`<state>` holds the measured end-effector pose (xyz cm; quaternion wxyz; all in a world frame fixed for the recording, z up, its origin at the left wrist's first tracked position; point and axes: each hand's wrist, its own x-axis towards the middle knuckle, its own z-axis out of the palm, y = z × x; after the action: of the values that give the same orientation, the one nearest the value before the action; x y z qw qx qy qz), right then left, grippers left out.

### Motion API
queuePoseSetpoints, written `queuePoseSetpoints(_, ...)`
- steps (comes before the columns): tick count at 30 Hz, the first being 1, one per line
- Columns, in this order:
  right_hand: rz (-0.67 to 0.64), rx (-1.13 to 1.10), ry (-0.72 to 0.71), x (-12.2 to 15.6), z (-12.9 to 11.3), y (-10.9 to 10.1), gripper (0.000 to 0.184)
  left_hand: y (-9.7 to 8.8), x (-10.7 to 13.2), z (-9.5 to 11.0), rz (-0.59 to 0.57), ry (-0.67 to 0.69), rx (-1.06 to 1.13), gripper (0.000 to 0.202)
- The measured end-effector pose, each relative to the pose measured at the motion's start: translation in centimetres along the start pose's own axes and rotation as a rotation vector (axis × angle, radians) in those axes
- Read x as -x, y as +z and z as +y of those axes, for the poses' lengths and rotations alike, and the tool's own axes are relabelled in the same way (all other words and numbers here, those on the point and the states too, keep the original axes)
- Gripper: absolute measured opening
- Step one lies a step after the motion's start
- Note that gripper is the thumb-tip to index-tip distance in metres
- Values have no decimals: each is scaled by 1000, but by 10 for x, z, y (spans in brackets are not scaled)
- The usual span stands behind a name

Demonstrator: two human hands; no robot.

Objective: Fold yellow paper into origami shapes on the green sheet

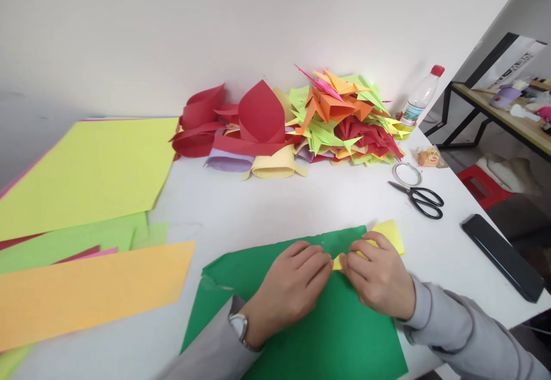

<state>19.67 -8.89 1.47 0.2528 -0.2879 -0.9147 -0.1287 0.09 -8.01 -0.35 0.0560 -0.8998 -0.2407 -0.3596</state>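
Both hands meet over a green sheet [340, 328] on the white table. Between them is a piece of yellow paper [390, 235], mostly covered by my fingers. My left hand [297, 279], with a watch at the wrist, pinches the narrow left tip of that paper. Fingers curled, my right hand [376, 271] grips the same paper a little to the right. The paper's wider end sticks out behind the right hand, past the green sheet's top right corner. How the covered part is folded cannot be seen.
Scissors [419, 199], a tape roll [407, 174], a snack packet [429, 157] and a bottle [417, 101] stand to the right, above a black case [501, 256]. Folded paper shapes [340, 116] and red paper pieces [260, 113] line the wall. Yellow sheets [99, 167] and an orange strip [94, 294] lie left.
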Motion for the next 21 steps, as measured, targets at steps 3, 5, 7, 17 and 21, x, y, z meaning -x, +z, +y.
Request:
queuePoseSetpoints(3, 6, -20, -22, 0, -2, 0, 37, 0, 1, 3, 14, 24, -6, 19)
queuePoseSetpoints(5, 17, -12, -31, -1, -2, 0, 35, -1, 1, 2, 23, 26, -1, 21)
queuePoseSetpoints(7, 16, 22, -8, -2, 0, 0, 27, -2, 0, 0, 37, 18, 3, 20)
queuePoseSetpoints(17, -68, 70, 21, 2, 4, 3, 24, 1, 3, 0, -24, -31, -46, 19)
queuePoseSetpoints(21, -66, 45, 14, 2, 1, 5, 25, -1, 1, 5, -79, -19, -75, 23)
